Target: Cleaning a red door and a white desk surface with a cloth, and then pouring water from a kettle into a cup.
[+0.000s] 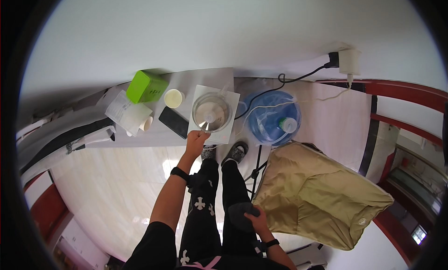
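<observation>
My left hand (197,142) is closed at the near edge of a clear, round kettle (211,112) with a lid knob in its middle; it seems to grip the handle, which the fingers mostly hide. Under the kettle lies a white, flat square base (198,95) on a grey-covered table. Lower right, in front of my right thigh, my right hand (258,219) grips a dark grey cloth (240,217). A black phone (174,123) and a paper cup (174,98) lie and stand left of the kettle.
A bright green box (145,87), a plastic packet (126,112) and a tipped paper cup (146,123) are at the left. Right of the table stands a blue water jug (267,116) with a tube, crossed by cords from a wall plug (349,61). A khaki folding chair (322,196) is nearer.
</observation>
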Tool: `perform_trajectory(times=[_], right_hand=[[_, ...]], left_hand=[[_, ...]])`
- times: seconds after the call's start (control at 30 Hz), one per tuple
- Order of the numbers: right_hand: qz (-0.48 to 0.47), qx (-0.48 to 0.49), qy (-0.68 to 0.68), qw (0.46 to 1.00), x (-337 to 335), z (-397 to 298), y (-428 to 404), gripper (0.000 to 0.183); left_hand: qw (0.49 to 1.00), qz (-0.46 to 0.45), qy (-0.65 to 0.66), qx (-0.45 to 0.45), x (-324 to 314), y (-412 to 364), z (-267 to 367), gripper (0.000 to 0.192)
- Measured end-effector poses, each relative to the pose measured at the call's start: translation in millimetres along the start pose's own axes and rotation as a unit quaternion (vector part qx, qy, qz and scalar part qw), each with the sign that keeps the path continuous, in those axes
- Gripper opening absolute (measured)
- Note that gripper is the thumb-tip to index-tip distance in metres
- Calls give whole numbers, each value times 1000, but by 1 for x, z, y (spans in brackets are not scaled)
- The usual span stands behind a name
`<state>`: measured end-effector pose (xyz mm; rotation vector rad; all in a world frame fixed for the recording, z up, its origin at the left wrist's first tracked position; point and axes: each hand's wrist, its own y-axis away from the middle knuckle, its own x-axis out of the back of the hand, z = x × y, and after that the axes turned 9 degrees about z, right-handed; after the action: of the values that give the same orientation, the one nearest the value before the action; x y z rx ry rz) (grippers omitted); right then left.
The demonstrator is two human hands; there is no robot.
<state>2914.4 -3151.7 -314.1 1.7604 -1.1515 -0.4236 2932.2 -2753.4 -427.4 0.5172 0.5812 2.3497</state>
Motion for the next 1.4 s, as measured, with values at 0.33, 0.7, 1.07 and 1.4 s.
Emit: perform_trajectory(times=[0.33, 0.7, 1.07, 1.4], right_hand=[[4, 13, 7, 1000, -31, -49, 2, 46], [-177, 146, -12, 973, -111, -107, -13, 43], [-216, 317, 155, 910, -216, -71, -2, 109], [-30, 306, 172, 936, -283, -36, -27, 76]], left_hand=[[951, 170, -170, -196, -10, 34, 14, 24], [861, -198, 350, 313, 29, 203, -2, 94], [936, 21, 265, 230, 159, 166, -24, 42], [891, 328, -210, -232, 356, 25, -88, 48]])
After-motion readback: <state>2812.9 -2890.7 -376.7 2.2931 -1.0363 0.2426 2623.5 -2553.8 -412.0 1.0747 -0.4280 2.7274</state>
